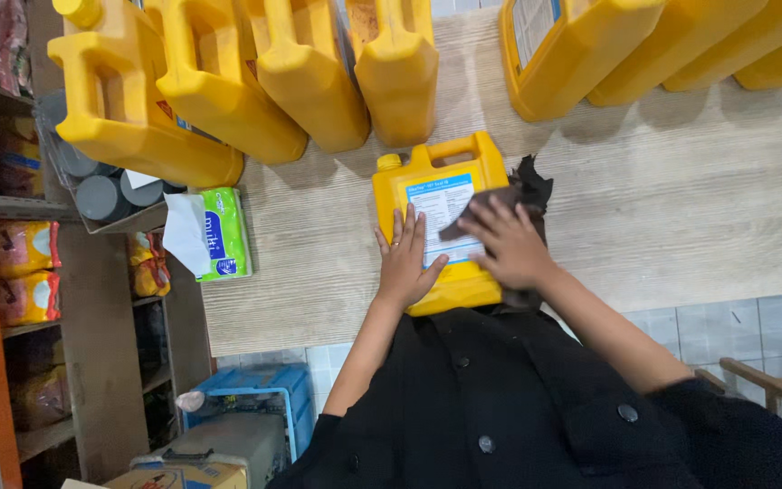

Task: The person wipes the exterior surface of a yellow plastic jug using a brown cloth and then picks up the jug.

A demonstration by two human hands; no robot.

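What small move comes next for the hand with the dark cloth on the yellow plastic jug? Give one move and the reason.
Probably slide the right hand and its dark cloth across the yellow plastic jug's white label; the cloth covers only the label's right edge, while the left hand lies flat, steadying the jug.

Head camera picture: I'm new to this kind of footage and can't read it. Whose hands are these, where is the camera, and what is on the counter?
The camera sits on the person's head and looks down, so both hands are their own. The left hand rests flat on a yellow jug lying on the wooden counter. The right hand presses a dark cloth against the jug's label. More yellow jugs lie in a row behind it, and a tissue pack sits at the counter's edge.
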